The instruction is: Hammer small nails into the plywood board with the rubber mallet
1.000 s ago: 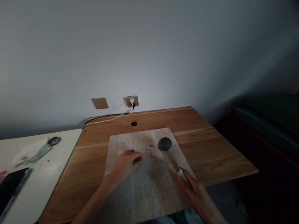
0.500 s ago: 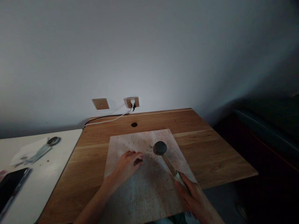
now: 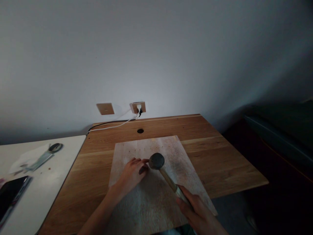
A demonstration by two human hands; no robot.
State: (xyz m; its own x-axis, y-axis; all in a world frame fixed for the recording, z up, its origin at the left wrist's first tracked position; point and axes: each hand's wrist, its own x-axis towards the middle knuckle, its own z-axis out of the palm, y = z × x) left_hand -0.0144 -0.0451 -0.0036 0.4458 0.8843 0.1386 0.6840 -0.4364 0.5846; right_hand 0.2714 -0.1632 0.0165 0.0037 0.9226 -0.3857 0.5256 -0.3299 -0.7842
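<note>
My right hand (image 3: 194,209) is wrapped around the handle of a mallet (image 3: 168,179) with a round dark head and a pale wooden shaft. The mallet's head is right beside the fingertips of my left hand (image 3: 135,171), over a worn wooden board (image 3: 151,202). Thumb and forefinger of that left hand are pinched together; the mallet head hides whatever is between them. Toward the board's far edge runs a row of several small dark dots (image 3: 144,149), too small to make out as nails or holes.
Under the board is a wooden table (image 3: 215,153) with a round cable hole (image 3: 140,131). White and black cables (image 3: 112,126) run to a wall socket (image 3: 138,107). On a white table (image 3: 56,176) at left lie a phone (image 3: 12,195) and a tape roll (image 3: 55,148).
The mallet has swung left and nearer to me, its head now against or close by my left fingertips. It covers the small loose metal pieces seen before. My left hand has barely moved.
</note>
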